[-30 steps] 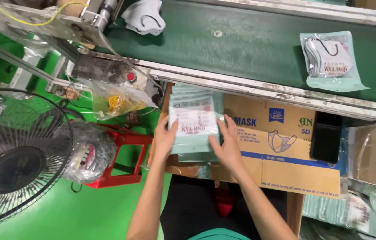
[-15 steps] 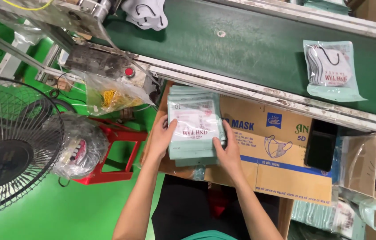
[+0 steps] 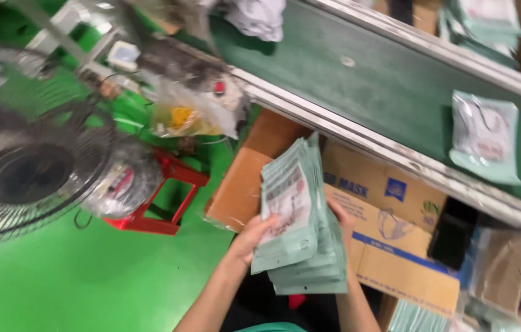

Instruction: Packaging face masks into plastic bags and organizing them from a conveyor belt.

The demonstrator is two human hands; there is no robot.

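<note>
Two hands hold up a stack of pale green mask packets in front of the conveyor belt.

The left hand [image 3: 253, 238] has its grip closed on the near left edge of the stack of packets [image 3: 300, 221], thumb over the top packet; the right hand [image 3: 342, 216] is mostly hidden behind the stack, fingers curled on its right side, so both grips are closed on it. The stack is fanned and tilted, just below the conveyor belt [image 3: 383, 86] and above an open cardboard box [image 3: 396, 246]. On the belt, well to the right of the stack, lies a single mask packet [image 3: 485, 138]. Left of the stack stand a red stool [image 3: 156, 203] and, farther left, a fan [image 3: 27, 172] on the green floor [image 3: 88, 283].
</note>
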